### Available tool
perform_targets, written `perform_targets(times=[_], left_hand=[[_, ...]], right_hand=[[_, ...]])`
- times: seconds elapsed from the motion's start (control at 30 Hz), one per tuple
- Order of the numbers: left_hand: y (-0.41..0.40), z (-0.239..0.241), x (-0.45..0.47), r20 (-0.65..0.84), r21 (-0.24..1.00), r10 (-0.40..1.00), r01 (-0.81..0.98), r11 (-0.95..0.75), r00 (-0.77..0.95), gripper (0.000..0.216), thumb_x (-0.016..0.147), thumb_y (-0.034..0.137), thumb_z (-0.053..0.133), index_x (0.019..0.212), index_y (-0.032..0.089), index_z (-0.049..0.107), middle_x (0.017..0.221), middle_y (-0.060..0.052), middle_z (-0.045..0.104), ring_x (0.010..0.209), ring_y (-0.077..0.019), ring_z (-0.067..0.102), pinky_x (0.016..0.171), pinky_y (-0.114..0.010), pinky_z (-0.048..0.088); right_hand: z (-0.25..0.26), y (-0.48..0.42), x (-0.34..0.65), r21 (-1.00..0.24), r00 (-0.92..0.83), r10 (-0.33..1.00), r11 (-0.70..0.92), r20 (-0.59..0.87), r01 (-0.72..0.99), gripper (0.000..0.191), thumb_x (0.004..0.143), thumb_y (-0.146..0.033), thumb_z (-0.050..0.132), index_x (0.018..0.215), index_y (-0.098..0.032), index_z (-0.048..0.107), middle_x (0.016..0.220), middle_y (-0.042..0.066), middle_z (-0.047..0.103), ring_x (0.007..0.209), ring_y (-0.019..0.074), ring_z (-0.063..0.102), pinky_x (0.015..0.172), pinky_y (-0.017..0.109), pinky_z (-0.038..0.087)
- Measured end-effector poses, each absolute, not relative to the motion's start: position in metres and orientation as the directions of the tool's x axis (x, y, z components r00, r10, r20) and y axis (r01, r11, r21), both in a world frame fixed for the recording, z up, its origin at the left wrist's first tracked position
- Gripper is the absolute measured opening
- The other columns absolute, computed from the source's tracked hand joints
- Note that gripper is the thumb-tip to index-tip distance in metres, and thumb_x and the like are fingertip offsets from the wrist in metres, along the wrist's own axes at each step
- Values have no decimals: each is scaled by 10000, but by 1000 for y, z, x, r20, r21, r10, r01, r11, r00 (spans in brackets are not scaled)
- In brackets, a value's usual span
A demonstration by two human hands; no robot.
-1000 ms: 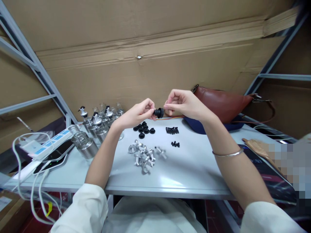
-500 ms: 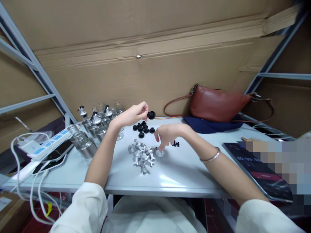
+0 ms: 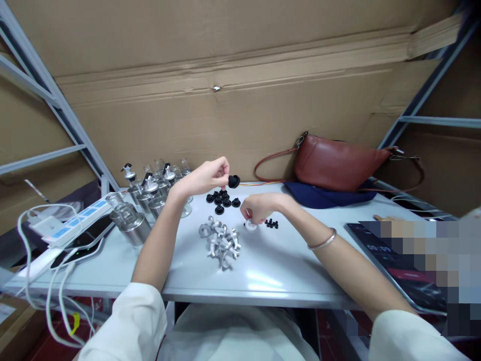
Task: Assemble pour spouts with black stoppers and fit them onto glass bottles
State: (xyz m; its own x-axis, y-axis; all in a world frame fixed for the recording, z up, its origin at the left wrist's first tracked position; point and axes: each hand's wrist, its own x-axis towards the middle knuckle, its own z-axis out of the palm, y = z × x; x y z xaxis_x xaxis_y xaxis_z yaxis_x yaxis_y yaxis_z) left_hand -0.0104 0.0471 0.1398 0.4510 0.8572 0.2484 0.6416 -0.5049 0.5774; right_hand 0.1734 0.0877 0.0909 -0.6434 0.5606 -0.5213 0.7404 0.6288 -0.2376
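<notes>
My left hand pinches a black ribbed stopper by one end, above the table. Below it lies a cluster of similar black stoppers. Lower and to the right, my right hand has its fingers closed on a small white round piece at table height; the fingertips are partly hidden behind the hand. Beside it on the right are several tiny black pieces. A heap of silvery curved parts sits in front of both hands.
Glass and metal bottles, some with silver spout tops, stand at the left. A power strip with white cables lies beyond them. At the back right a brown bag rests on dark blue cloth. A device showing a timer lies right.
My right hand has drawn its fingers together and lifted the white piece slightly, away from me. My left hand keeps the black stopper in nearly the same spot.
</notes>
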Motion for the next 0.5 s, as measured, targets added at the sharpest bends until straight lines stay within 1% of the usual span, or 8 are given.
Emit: perform_targets(times=[0.13, 0.2, 0.27, 0.33, 0.43, 0.5], left_hand=[[48, 138, -10, 232, 586, 846, 625, -516, 480, 149, 711, 127, 496, 758, 207, 378, 572, 31, 586, 533, -98, 547, 462, -190, 347], [48, 137, -9, 215, 584, 844, 628, -514, 491, 149, 698, 121, 504, 742, 203, 388, 556, 32, 585, 518, -95, 546, 449, -185, 340], [48, 136, -7, 200, 576, 843, 636, -513, 499, 142, 690, 117, 511, 731, 198, 401, 548, 29, 590, 513, -94, 550, 447, -182, 339], [48, 135, -5, 192, 561, 841, 647, -516, 505, 126, 698, 129, 518, 724, 194, 414, 532, 27, 590, 504, -96, 552, 441, -180, 335], [48, 135, -1, 176, 560, 840, 650, -514, 513, 118, 717, 165, 538, 717, 192, 423, 510, 28, 587, 500, -107, 568, 433, -179, 343], [48, 134, 0, 170, 573, 839, 640, -511, 518, 123, 721, 176, 549, 714, 190, 427, 515, 27, 595, 510, -114, 585, 435, -179, 357]], right_hand=[[109, 87, 185, -283, -744, 563, 694, -361, 662, 366, 700, -128, 501, 1033, -183, 645, 781, 30, 662, 647, 149, 604, 548, 228, 414], [118, 86, 191, -296, -774, 551, 718, -313, 630, 385, 714, -117, 455, 1029, -197, 663, 802, 30, 670, 658, 146, 597, 565, 230, 410], [125, 84, 196, -299, -781, 569, 722, -258, 624, 378, 727, -121, 438, 1023, -189, 663, 813, 36, 670, 664, 146, 586, 573, 232, 404], [129, 82, 200, -303, -776, 607, 717, -172, 628, 341, 741, -136, 441, 1011, -174, 646, 807, 40, 658, 667, 145, 569, 575, 232, 393], [132, 83, 204, -298, -758, 650, 716, -43, 631, 223, 751, -150, 451, 892, -160, 624, 759, 33, 622, 642, 136, 522, 560, 234, 362], [133, 85, 207, -309, -745, 667, 709, 2, 634, 152, 756, -164, 465, 828, -162, 598, 730, 25, 602, 631, 133, 500, 556, 238, 349]])
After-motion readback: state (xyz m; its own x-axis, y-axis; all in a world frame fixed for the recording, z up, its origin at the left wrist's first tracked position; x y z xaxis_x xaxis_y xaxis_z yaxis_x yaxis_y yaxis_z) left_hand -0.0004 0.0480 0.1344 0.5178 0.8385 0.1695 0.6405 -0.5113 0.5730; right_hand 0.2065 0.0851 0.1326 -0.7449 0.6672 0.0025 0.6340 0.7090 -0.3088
